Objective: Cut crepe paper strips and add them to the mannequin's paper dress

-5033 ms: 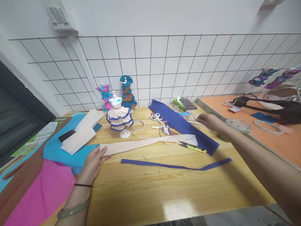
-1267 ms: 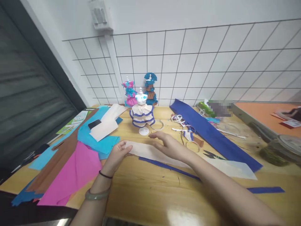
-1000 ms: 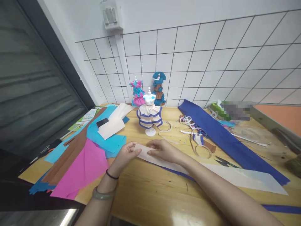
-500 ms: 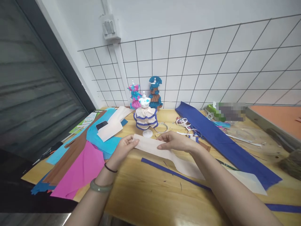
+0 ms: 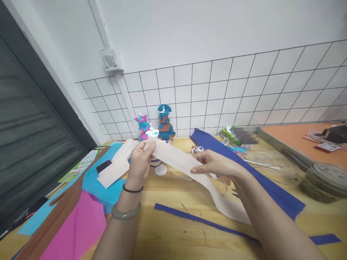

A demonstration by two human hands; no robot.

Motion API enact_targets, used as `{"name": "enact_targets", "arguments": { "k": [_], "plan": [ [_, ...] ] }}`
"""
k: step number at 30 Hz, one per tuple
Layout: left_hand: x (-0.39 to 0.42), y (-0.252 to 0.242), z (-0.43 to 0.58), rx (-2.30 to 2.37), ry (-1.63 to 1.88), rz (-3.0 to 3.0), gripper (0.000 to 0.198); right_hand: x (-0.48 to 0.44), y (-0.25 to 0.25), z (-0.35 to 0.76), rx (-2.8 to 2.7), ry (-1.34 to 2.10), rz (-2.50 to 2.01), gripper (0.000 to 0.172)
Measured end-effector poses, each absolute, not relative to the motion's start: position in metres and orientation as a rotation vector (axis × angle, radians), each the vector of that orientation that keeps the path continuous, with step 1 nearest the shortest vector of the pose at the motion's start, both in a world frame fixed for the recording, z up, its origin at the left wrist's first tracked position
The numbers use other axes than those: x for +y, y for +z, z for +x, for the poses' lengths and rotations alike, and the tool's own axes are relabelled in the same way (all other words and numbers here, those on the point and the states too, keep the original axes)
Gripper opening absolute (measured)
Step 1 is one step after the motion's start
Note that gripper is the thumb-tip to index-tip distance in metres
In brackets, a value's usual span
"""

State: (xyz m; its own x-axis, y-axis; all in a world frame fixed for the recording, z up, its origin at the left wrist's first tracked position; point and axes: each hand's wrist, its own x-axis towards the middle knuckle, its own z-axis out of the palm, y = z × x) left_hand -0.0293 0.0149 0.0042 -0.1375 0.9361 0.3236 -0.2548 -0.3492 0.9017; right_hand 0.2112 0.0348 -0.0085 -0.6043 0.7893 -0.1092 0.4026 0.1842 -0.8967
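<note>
A long cream crepe paper strip stretches between my hands above the table. My left hand pinches its left end between thumb and fingers. Farther along, my right hand grips the strip near its middle, and the rest droops down behind my right forearm. Behind the paper stands a small dress form on a round white base; its skirt is mostly covered by the strip and my left hand. Below the hands, a narrow dark blue strip lies flat on the wood.
Two other dressed forms, one pink and teal, one brown and teal, stand by the wall. Brown paper, magenta paper and a dark phone lie left. A wide blue sheet and clear jar are right.
Both hands have lifted the cream strip higher and drawn apart, so more of it is stretched between them. It now covers much of the dress form. The camera view has shifted.
</note>
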Motion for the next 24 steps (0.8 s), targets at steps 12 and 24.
{"name": "enact_targets", "arguments": {
  "k": [12, 24],
  "plan": [
    [0.025, 0.006, -0.076, 0.992, 1.734, 1.178, 0.022, 0.046, 0.001, 0.248, -1.999, 1.488, -1.150, 0.035],
    [-0.003, 0.001, -0.020, 1.111, 1.276, 1.598, 0.014, 0.020, -0.001, 0.200, -1.895, 0.944, -1.005, 0.047]
  ]
}}
